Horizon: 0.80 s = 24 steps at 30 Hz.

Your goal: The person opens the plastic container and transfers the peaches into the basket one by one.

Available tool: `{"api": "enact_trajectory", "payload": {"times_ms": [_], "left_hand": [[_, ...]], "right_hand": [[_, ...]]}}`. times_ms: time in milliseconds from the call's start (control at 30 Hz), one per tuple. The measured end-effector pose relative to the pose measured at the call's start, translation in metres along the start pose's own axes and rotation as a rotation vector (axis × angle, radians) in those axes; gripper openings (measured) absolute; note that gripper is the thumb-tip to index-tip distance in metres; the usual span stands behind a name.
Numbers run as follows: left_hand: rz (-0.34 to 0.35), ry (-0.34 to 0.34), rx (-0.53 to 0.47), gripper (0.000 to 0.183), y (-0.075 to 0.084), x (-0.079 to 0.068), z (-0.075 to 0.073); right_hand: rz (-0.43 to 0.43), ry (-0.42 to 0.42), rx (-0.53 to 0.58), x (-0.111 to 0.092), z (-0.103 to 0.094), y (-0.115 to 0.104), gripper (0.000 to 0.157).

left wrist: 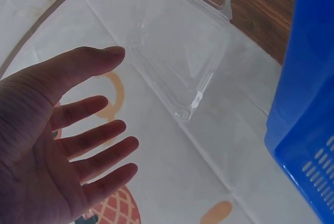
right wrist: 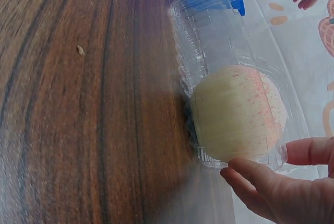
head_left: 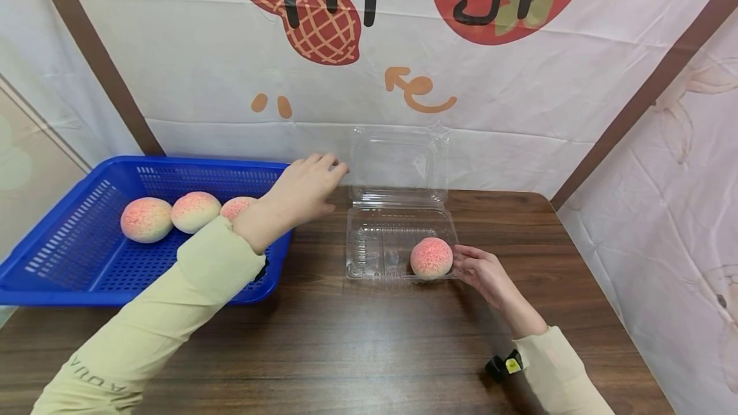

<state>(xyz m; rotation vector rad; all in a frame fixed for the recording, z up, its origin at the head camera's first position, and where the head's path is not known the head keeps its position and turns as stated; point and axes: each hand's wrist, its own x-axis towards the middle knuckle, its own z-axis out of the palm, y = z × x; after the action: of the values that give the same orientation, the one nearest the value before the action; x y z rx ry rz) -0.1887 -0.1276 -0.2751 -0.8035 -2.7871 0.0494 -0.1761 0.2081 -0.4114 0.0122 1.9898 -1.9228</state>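
A clear plastic clamshell box (head_left: 369, 245) stands on the table with its lid (head_left: 398, 162) raised against the cloth backdrop. One pink and cream peach (head_left: 431, 257) sits in the box's front right corner; from the side, its pale flank (right wrist: 224, 114) shows through the clear wall. My right hand (head_left: 483, 273) holds the box's right side, its thumb (right wrist: 308, 151) at the rim and its fingers against the outer wall. Beyond the basket's right edge, my left hand (head_left: 308, 189) hovers left of the lid. Its palm (left wrist: 42, 182) is bare, with the fingers spread and loosely bent.
A blue plastic basket (head_left: 63, 290) at the left holds several peaches (head_left: 147, 219), one partly hidden behind my left forearm. The printed cloth (head_left: 507, 95) rises right behind the table (head_left: 369, 351). A black device with a yellow label (head_left: 512, 364) is by my right cuff.
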Motion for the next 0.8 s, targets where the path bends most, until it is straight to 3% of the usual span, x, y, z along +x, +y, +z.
{"api": "enact_trajectory", "payload": {"times_ms": [800], "left_hand": [[-0.041, -0.050, -0.078, 0.058, 0.021, 0.016, 0.010]], "right_hand": [[-0.005, 0.000, -0.003, 0.000, -0.001, 0.000, 0.049]]}}
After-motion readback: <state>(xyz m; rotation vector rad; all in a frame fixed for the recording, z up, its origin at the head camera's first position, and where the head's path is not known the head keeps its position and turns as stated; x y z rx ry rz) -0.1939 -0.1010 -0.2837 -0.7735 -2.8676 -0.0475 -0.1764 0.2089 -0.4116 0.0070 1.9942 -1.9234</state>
